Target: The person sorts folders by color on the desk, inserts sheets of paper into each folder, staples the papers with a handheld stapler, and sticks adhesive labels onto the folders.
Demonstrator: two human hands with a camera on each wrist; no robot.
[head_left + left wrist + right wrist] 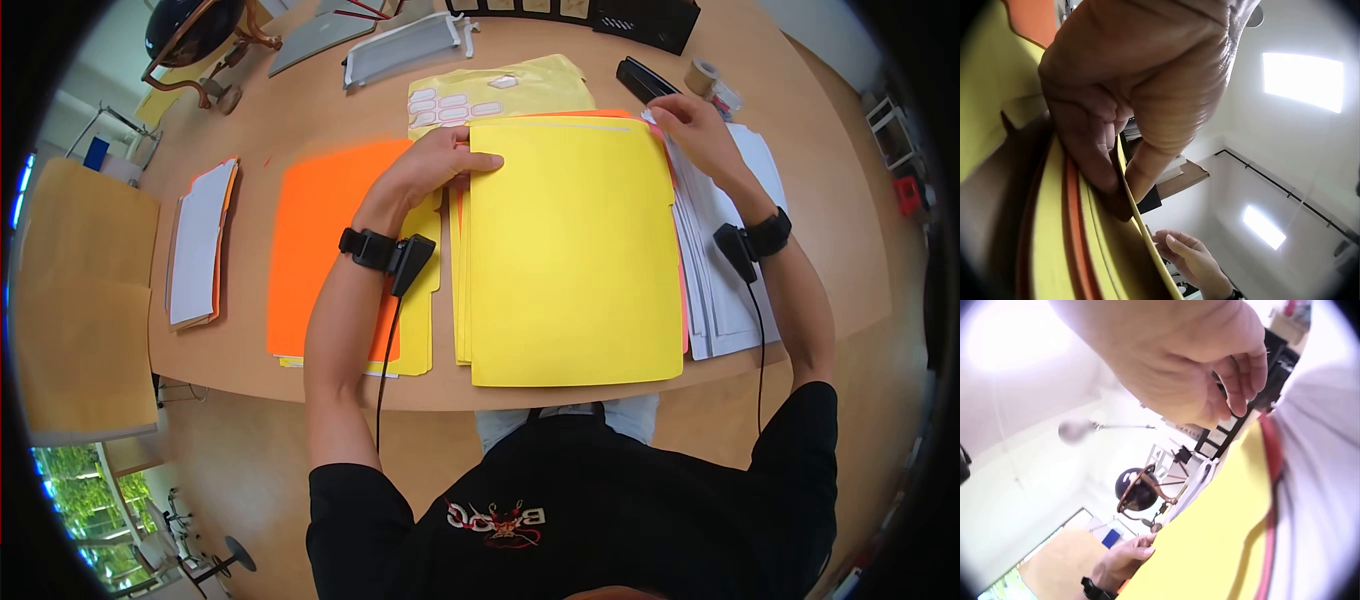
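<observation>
A yellow file folder [575, 260] lies uppermost on a stack of yellow, orange and pink folders. My left hand [437, 163] pinches its upper left edge, thumb on top and fingers underneath. In the left wrist view, this yellow sheet [1138, 225] stands slightly raised from the folders below. My right hand [697, 140] hovers by the stack's upper right corner. Its fingers [1235, 394] curl loosely in the right wrist view, with nothing seen between them. Under that wrist lies a pile of white papers [735, 290].
An orange folder [320, 230] tops another pile on the left, beyond it a smaller paper stack [203, 245]. A yellow envelope with labels [500, 88], a black stapler [645, 78], a tape roll [702, 75] and a clear tray [405, 55] sit toward the back.
</observation>
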